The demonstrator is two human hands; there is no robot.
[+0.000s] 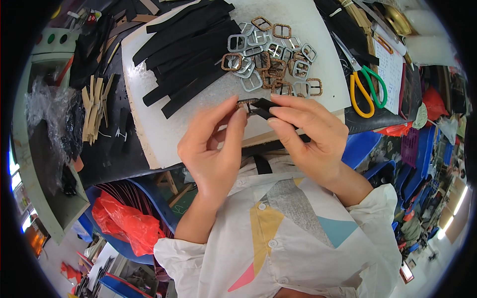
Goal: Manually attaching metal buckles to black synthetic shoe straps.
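Note:
Between thumb and fingers, my left hand pinches a brown belt buckle by its left side. My right hand grips a black strap, whose end meets the buckle's middle; whether it passes around the bar I cannot tell. Both hands are close together over the front part of a white board. Just beyond them lies a loose heap of buckles, some brown and speckled, others silvery grey. Several black straps lie side by side at the board's far left.
Scissors with one yellow and one green handle lie right of the board, near a sheet of written paper. Wooden clothespin-like sticks sit on the left. Below the table edge, a blue container holds a red plastic bag.

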